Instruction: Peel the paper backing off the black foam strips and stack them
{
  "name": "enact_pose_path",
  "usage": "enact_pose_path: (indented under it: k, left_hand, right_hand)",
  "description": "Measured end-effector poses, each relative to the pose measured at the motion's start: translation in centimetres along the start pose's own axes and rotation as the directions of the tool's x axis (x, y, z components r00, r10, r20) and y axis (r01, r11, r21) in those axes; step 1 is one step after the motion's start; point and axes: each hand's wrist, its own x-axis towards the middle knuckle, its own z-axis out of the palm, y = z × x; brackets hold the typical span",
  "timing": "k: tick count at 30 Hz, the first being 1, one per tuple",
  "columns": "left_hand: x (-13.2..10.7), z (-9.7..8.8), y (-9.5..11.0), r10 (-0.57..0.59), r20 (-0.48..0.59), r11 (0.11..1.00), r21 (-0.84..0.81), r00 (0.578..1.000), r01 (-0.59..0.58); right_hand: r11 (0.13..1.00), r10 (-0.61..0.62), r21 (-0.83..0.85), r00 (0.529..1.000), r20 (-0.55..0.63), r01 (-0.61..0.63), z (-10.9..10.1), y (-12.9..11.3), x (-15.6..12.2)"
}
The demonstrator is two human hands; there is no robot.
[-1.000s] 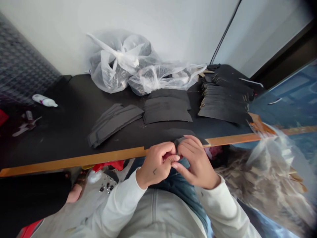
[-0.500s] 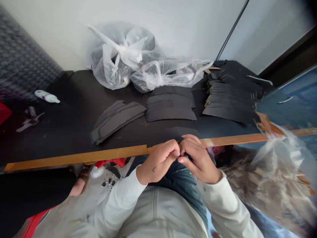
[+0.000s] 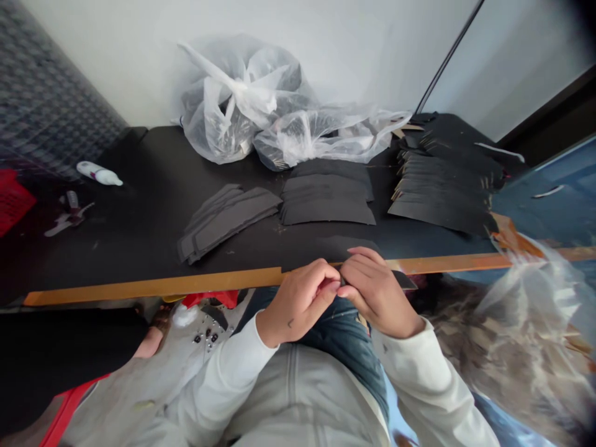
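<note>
At the table's front edge my left hand point(image 3: 305, 303) and my right hand point(image 3: 375, 292) meet, fingertips against fingertips. Both are closed in a pinch on a black cardboard piece point(image 3: 405, 280). Its pointed end sticks out to the right, past my right hand; my fingers hide most of the rest. Just beyond my knuckles another black piece point(image 3: 342, 243) lies flat on the table. Behind it are a neat stack of black cardboard pieces point(image 3: 328, 205) and, to its left, a fanned, slanting stack point(image 3: 228, 223).
A larger overlapping pile of black pieces point(image 3: 442, 192) lies right. Clear plastic bags point(image 3: 242, 105) stand against the wall. A white bottle point(image 3: 99, 174) lies left. Below the taped edge point(image 3: 153, 285), a bag of brown scraps point(image 3: 521, 335) stands right; another person's arm point(image 3: 151, 341) shows left.
The black piece's end now shows to the right of my right hand, where it was hidden before. My hands stay together; the view has shifted slightly.
</note>
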Motion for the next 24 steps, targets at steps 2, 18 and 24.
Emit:
enact_pose_path:
  k: [2, 18, 24]
  left_hand:
    - [-0.1, 0.0, 0.2, -0.011, -0.012, 1.000, 0.017, 1.000, 0.011]
    - [-0.7, 1.2, -0.2, -0.265, -0.041, 0.884, -0.410, 0.963, 0.226]
    - [-1.1, 1.2, 0.5, -0.376, -0.070, 0.838, -0.452, 0.924, 0.307]
  right_hand:
    - [0.999, -0.015, -0.042, 1.000, 0.013, 0.016, -0.1, -0.1, 0.2]
    - [0.985, 0.082, 0.155, 0.994, -0.073, -0.070, 1.5, -0.5, 0.0]
    - [0.986, 0.034, -0.165, 0.999, -0.018, -0.037, 1.0, -1.5, 0.4]
